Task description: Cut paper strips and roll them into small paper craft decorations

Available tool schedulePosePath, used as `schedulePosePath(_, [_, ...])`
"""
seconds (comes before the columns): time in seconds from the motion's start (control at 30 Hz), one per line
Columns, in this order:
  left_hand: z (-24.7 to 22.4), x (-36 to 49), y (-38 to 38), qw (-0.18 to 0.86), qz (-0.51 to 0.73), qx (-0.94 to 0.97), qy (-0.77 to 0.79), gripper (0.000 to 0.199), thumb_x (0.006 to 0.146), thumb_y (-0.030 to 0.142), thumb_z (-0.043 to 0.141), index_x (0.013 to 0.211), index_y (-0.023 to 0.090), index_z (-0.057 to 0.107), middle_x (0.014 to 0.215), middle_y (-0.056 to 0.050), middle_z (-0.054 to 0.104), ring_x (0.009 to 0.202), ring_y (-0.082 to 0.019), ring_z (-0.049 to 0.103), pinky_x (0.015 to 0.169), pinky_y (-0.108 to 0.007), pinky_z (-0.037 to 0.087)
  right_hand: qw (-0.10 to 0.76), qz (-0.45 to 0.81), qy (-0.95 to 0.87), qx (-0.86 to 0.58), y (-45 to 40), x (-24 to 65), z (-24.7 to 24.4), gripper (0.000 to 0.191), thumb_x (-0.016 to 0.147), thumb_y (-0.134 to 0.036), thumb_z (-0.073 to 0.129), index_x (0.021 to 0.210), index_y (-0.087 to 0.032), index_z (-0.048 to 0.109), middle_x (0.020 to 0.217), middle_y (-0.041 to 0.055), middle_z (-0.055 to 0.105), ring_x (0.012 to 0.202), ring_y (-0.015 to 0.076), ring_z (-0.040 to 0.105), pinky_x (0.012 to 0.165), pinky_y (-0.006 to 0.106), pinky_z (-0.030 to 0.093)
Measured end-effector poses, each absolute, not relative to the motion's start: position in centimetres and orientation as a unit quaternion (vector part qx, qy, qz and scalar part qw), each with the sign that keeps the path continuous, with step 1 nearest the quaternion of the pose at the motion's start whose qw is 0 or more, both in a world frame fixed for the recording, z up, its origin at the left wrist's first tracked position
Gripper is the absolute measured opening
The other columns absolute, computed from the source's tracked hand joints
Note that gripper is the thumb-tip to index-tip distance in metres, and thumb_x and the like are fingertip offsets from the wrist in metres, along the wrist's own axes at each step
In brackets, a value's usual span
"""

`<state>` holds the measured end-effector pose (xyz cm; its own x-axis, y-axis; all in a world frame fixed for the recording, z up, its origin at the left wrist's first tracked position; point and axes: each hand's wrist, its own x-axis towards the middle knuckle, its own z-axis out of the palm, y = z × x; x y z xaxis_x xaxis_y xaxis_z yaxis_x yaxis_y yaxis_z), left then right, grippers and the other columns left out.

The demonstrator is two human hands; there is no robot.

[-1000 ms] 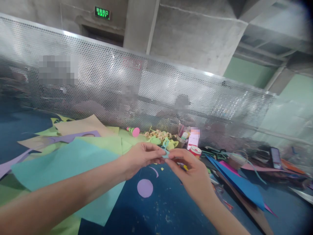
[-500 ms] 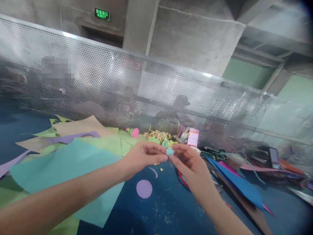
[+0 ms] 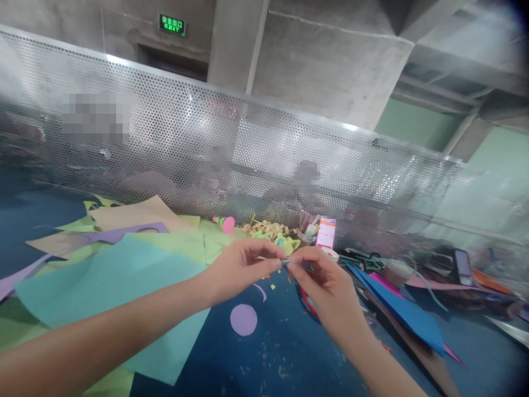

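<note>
Between the fingertips of both hands is a small light-blue paper piece [image 3: 288, 262], seen nearly edge-on as a thin strip. My left hand [image 3: 243, 264] pinches its left end, and my right hand [image 3: 322, 275] pinches the right end; the fingers hide most of it. Below them a purple paper circle [image 3: 243, 320] lies flat on the dark blue table [image 3: 273, 358], with a thin purple crescent scrap [image 3: 260, 292] just above it. Under my left forearm spreads a large light-blue sheet [image 3: 119, 275].
Curled paper strips [image 3: 268, 229] are heaped beyond my hands, beside a lit phone [image 3: 326, 232]. At right lie blue sheets [image 3: 400, 309] and another phone [image 3: 463, 267]. A perforated metal panel [image 3: 264, 149] stands along the back. A pink paper circle [image 3: 228, 224] lies near it.
The light-blue paper piece has turned from showing its face to nearly edge-on. My fingertips have come slightly closer together around it.
</note>
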<state>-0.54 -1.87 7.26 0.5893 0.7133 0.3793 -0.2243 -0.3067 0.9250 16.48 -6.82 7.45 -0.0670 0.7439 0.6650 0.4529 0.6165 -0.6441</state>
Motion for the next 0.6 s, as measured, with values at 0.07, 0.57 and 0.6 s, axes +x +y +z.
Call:
schedulePosePath(0.07, [7.68,-0.66,-2.06,0.609,0.390,0.675,0.145,0.011,0.082,0.026,0.057,0.087,0.017,0.062,0.084,-0.002,0.064,0.081,-0.013,0.060,0.079,-0.029,0.045,0.549,0.125,-0.727,-0.394,-6.82,16.63,7.59,0.003,0.080,-0.023,0.058,0.081,-0.023,0.061,0.084,0.0020,0.057,0.077,0.0139,0.057,0.063,0.025,0.051])
schedulePosePath(0.57, [8.09,-0.79,-2.09,0.593,0.420,0.672,0.141,0.009,0.075,0.019,0.066,0.081,0.017,0.060,0.077,0.003,0.059,0.071,-0.006,0.054,0.068,-0.020,0.042,0.539,0.182,-0.731,-0.378,-6.99,16.67,7.68,0.019,0.079,-0.022,0.060,0.097,-0.027,0.062,0.085,0.0007,0.061,0.080,0.0140,0.060,0.068,0.026,0.053])
schedulePosePath(0.6, [8.10,-0.78,-2.11,0.592,0.422,0.672,0.142,0.009,0.075,0.019,0.066,0.081,0.017,0.060,0.076,0.003,0.058,0.070,-0.006,0.054,0.068,-0.020,0.042,0.535,0.187,-0.733,-0.377,-6.95,16.74,7.66,0.020,0.079,-0.022,0.059,0.098,-0.027,0.062,0.086,0.0008,0.061,0.080,0.0141,0.060,0.069,0.026,0.053])
